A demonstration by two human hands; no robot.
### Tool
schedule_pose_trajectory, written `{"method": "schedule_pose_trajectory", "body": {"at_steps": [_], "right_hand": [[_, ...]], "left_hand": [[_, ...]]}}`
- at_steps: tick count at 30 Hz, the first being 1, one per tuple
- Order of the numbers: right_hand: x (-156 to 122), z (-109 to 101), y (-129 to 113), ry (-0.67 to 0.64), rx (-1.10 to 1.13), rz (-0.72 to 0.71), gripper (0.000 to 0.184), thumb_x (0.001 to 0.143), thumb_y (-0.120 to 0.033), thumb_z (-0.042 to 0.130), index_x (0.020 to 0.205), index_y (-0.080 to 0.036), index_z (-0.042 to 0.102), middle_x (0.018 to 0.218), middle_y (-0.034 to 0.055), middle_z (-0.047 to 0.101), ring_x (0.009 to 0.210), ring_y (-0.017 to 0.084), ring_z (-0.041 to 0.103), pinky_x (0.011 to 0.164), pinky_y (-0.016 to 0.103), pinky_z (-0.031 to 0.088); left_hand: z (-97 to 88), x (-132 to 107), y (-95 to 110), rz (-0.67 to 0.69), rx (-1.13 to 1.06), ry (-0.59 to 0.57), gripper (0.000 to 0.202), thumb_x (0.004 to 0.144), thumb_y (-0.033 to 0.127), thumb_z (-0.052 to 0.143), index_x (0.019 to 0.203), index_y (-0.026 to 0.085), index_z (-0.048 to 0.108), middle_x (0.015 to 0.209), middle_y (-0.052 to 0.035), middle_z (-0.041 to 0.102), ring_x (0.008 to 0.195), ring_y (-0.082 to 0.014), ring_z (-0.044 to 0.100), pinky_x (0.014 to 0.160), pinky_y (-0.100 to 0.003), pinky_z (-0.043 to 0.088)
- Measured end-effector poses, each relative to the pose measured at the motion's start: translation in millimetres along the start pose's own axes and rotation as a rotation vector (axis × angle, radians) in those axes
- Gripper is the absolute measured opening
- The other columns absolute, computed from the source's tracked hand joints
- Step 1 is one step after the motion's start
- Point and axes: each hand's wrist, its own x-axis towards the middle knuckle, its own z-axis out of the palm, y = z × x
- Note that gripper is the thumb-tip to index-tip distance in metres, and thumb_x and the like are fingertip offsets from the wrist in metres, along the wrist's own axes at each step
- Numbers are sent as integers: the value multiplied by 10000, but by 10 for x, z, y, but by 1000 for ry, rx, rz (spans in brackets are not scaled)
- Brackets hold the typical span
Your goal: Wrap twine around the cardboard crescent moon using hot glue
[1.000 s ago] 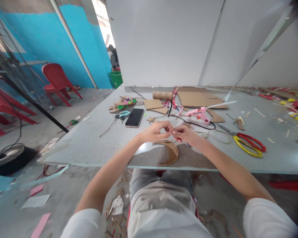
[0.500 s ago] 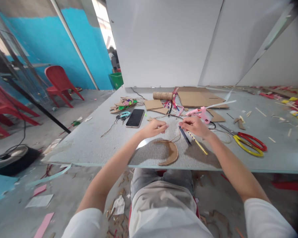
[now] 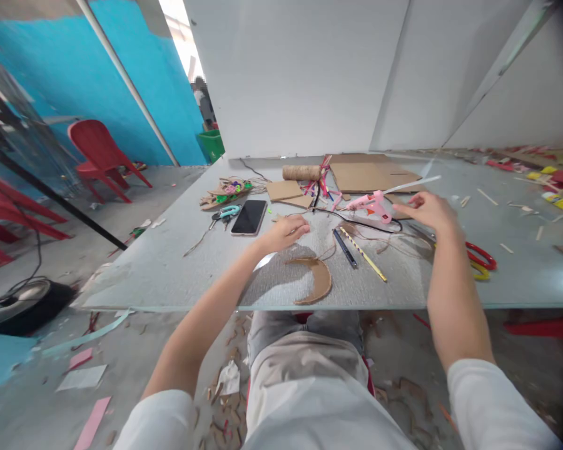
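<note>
My left hand (image 3: 287, 234) hovers low over the glass tabletop with fingers loosely bent and nothing visible in them. Below it lies a crescent-shaped piece of cardboard (image 3: 324, 278) with twine along its edge, and a loose twine end runs up from it. My right hand (image 3: 429, 214) is stretched out over the table, right of the pink glue gun (image 3: 378, 206), fingers apart and slightly blurred. Under that hand and forearm, red-and-yellow-handled scissors (image 3: 482, 256) are partly hidden. Between my hands lie a dark pen (image 3: 344, 249) and a yellow patterned pencil (image 3: 363, 253).
A phone (image 3: 249, 217), turquoise-handled snips (image 3: 226, 213) and a decorated cardboard piece (image 3: 225, 192) lie left. Behind are a twine roll (image 3: 301, 173), cardboard sheets (image 3: 370, 174) and colourful strips. Sticks and a yellow tube (image 3: 560, 202) lie right. A red chair (image 3: 98, 156) stands beyond.
My right hand has moved right, from above the pen and pencil to near the scissors. My left hand has stayed near the crescent. The view has shifted slightly.
</note>
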Motion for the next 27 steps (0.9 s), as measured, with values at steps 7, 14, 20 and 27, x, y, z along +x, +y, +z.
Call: {"method": "schedule_pose_trajectory", "body": {"at_steps": [7,14,20,27], "right_hand": [[169,499,-121,21,256,-190,741,607,-529,763,1227,-177,561,1257,138,613,1134,291,577,925,387,441],[177,770,-353,-87,144,-135,662,594,-500,771,1119,-125,626,1045,157,688,928,284,648,761,356,492],[109,793,-471,41,21,-112,362,708,-419,659,966,-164,652,958,129,702,881,282,643,728,338,472],[-17,604,-672,136,145,-177,333,755,-401,588,1003,-180,602,918,92,695,884,262,640,708,314,468]], "left_hand": [[23,-28,-3,-29,79,-8,242,870,394,540,760,180,509,817,-41,627,725,-135,562,653,-258,417],[-6,-21,7,-51,82,-87,436,958,409,374,614,178,509,525,30,469,510,-101,434,550,-248,314],[-29,-26,2,-27,-8,-142,346,941,392,380,700,182,511,657,-3,545,648,-132,533,651,-269,408],[-70,-28,100,-2,-389,-82,279,773,231,630,828,217,356,892,-13,510,808,-133,595,710,-284,481]]}}
